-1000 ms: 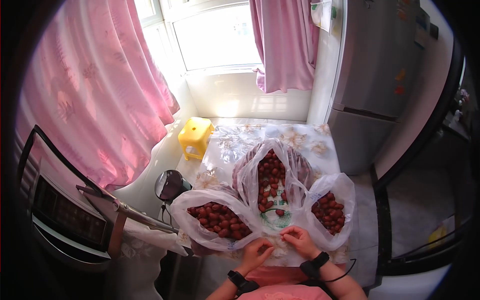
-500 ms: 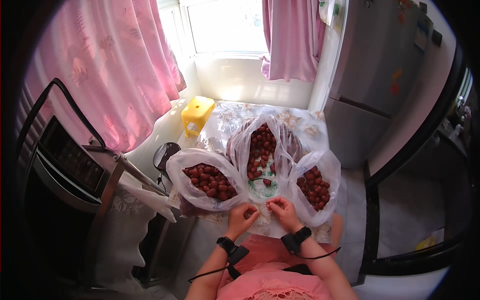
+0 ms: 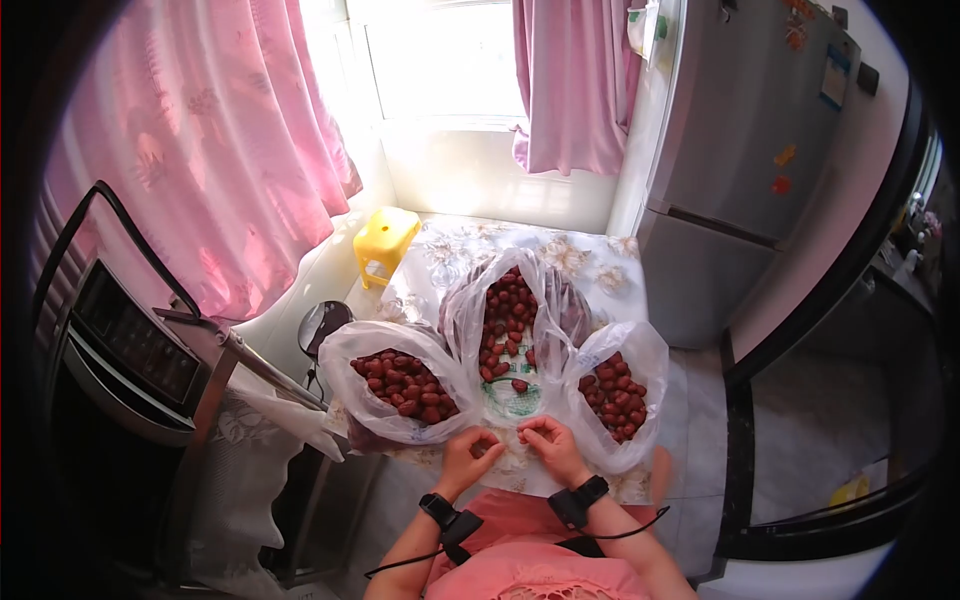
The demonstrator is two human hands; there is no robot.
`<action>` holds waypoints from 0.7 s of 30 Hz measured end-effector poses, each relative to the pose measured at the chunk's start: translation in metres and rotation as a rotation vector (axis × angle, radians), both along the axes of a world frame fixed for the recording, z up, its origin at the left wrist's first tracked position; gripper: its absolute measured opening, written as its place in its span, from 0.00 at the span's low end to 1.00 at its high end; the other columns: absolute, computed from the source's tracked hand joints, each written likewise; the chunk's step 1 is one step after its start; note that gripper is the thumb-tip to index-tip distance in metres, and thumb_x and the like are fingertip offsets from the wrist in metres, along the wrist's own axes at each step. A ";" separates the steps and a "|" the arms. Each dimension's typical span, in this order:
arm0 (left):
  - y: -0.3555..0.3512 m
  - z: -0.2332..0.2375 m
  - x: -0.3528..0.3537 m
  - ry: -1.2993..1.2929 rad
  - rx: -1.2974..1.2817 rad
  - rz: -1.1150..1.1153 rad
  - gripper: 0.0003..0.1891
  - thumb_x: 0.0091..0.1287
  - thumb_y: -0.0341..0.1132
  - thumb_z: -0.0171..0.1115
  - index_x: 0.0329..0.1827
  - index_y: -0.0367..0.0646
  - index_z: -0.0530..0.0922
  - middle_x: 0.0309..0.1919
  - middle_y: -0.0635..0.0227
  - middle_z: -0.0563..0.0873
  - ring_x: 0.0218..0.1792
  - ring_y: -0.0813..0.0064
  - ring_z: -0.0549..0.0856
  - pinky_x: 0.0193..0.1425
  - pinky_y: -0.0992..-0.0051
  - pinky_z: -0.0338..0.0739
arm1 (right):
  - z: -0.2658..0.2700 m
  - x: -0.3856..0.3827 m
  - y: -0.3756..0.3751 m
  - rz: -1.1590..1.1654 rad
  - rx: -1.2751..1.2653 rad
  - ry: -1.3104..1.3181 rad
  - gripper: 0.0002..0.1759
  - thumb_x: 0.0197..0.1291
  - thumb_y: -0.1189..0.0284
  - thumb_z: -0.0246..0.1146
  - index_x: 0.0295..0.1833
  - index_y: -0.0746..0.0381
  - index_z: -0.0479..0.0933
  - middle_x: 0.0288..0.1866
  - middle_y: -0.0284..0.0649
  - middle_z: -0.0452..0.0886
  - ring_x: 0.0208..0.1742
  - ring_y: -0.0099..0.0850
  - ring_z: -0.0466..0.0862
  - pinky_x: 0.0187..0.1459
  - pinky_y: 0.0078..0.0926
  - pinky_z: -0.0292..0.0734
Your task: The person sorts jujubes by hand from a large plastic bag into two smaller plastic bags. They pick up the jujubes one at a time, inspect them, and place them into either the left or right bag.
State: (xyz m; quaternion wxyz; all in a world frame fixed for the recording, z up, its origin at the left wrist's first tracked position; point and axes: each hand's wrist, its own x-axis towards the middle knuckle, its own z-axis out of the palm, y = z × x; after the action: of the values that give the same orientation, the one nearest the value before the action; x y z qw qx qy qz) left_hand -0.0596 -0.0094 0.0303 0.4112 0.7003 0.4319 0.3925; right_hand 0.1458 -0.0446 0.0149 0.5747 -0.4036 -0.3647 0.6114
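Three clear plastic bags of dark red jujubes lie on the table. Widest open is the middle bag [image 3: 553,345], its jujubes [image 3: 510,310] heaped toward the back, with a few loose ones over a green print at the front. The left bag [image 3: 345,362] and right bag [image 3: 648,372] flank it, both full. My left hand [image 3: 470,457] is closed, thumb against fingers, just below the left bag. My right hand [image 3: 550,446] is likewise pinched, close to the front of the middle bag. Whatever the fingertips hold, if anything, is too small to make out.
A flowered cloth covers the table [image 3: 612,262]. Behind its left corner stands a yellow stool [image 3: 388,238]. A grey refrigerator [image 3: 720,170] is at the right, and a black appliance [image 3: 130,350] at the left. Pink curtains [image 3: 200,150] hang by the window.
The view has shifted slightly, so everything sits a little lower and further left. Both hands stay pinched in front of the middle bag. Loose jujubes near its front lie slightly differently.
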 end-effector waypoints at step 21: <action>0.135 0.003 0.117 0.615 0.055 0.269 0.41 0.64 0.45 0.71 0.81 0.49 0.65 0.83 0.36 0.47 0.80 0.27 0.50 0.79 0.33 0.46 | -0.008 0.005 0.000 0.023 -0.054 0.149 0.10 0.76 0.74 0.64 0.57 0.66 0.81 0.48 0.33 0.85 0.47 0.20 0.84 0.54 0.20 0.79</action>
State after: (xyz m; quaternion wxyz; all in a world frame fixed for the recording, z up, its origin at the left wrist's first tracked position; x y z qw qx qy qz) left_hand 0.0573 0.1251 0.0336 0.1872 0.7334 0.6135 0.2250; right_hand 0.1510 -0.0445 0.0067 0.5821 -0.3680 -0.3092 0.6559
